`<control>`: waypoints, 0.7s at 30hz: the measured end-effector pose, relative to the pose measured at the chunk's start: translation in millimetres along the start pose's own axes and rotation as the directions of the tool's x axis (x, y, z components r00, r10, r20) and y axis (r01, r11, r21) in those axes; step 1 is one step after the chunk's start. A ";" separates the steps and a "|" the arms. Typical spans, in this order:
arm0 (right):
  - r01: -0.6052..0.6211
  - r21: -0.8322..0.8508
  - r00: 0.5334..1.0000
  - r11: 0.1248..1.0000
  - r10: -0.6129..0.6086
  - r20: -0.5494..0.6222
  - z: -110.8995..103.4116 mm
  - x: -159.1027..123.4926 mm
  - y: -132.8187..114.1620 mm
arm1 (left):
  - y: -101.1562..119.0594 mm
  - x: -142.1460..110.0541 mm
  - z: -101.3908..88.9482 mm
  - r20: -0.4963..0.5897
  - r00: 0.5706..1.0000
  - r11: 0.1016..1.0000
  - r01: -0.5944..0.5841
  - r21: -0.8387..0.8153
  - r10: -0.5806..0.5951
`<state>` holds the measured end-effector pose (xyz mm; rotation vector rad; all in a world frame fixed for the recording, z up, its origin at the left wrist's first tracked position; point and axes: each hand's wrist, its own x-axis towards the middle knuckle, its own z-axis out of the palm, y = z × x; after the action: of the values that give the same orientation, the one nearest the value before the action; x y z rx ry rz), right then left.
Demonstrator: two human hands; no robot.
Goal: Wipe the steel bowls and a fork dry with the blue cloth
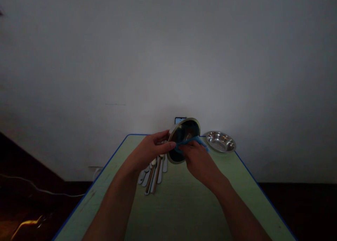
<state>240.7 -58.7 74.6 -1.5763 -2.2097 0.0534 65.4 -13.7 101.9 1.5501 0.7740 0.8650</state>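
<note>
Forearms (113, 206) reach over green table (176, 213). Left hand (150, 151): grip pinching rim of tilted metal bowl (190, 128), held up above table. Right hand (198, 160): grip closed on blue cloth (202, 142), cloth against bowl's inside. Cutlery (157, 174) fanned on table, partly behind left hand. Shallow steel dish (220, 142) at far right corner. Phone (180, 120) behind bowl.

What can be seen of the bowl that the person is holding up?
The bowl looks like shiny metal, with a pale rim and a dark, reflective inside. It is tilted steeply, its opening turned toward the camera, and is held above the table. The left hand grips its left edge, while the right hand presses a blue cloth against it. Its underside is hidden.
</note>
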 end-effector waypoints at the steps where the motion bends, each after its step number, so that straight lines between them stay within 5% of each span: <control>1: 0.006 0.014 1.000 1.000 -0.006 -0.003 -0.1 -0.3 0.3 | 0.1 -0.1 0.1 -0.001 1.000 1.000 -0.003 -0.003 0.003; 21: 0.104 0.292 0.995 0.951 -0.099 -0.032 -0.4 -3.1 4.3 | 3.0 -2.1 1.7 0.016 0.999 0.998 0.029 -0.052 -0.028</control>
<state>245.5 -60.1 72.9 -1.2950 -2.1495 0.3221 65.8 -16.8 104.5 1.4941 0.7551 0.8454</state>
